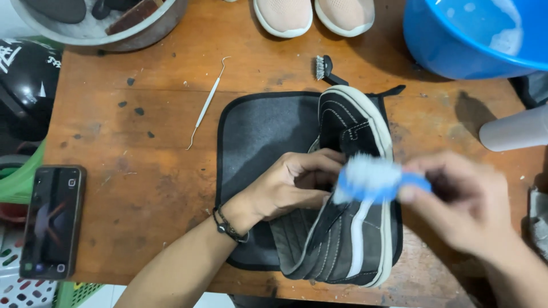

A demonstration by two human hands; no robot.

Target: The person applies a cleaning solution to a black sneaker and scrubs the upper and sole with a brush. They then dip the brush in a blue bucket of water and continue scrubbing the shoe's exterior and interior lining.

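Observation:
A black high-top shoe [348, 239] with a white stripe and white sole rim lies on a dark grey mat [257, 131] on the wooden table. My left hand [294, 182] grips the shoe at its opening, fingers tucked inside. A blue brush [374, 179] with white bristles is in my right hand [462, 202], blurred, bristles facing up over the shoe's side.
A phone [52, 219] lies at the table's left edge. A thin metal pick [205, 105] and a small wire brush [324, 68] lie behind the mat. Farther back are a pair of pink shoes [311, 14], a blue basin [479, 34] and a grey bowl [103, 25].

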